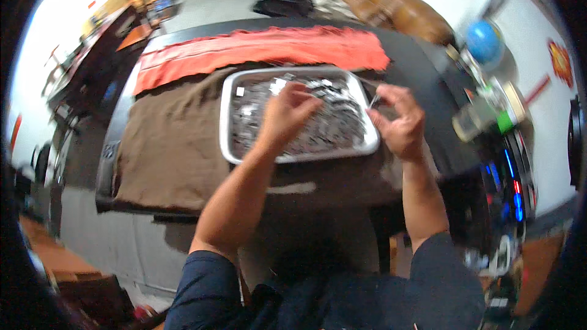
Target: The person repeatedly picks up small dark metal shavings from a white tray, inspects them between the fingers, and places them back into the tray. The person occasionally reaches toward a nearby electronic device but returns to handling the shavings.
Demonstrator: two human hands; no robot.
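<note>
A white-rimmed rectangular tray [298, 159] holds many small, shiny metallic-looking pieces [330, 123]; blur hides their exact kind. Over its middle is my left hand [293, 110], thumb and forefinger close to each other; whether something sits between them cannot be told. My right hand [400, 117], at the tray's right rim, pinches a small shiny piece [375, 101] between thumb and finger. The tray rests on a brown cloth [169, 146], and a red-orange cloth [261, 50] lies behind it.
The cloths cover part of a dark table [412, 62]. Beyond the table is a brown leather sofa [394, 2]. On the right stand a blue globe [482, 41] and a container with a green part [504, 121]. A dark wooden cabinet or desk [98, 55] stands at the left wall.
</note>
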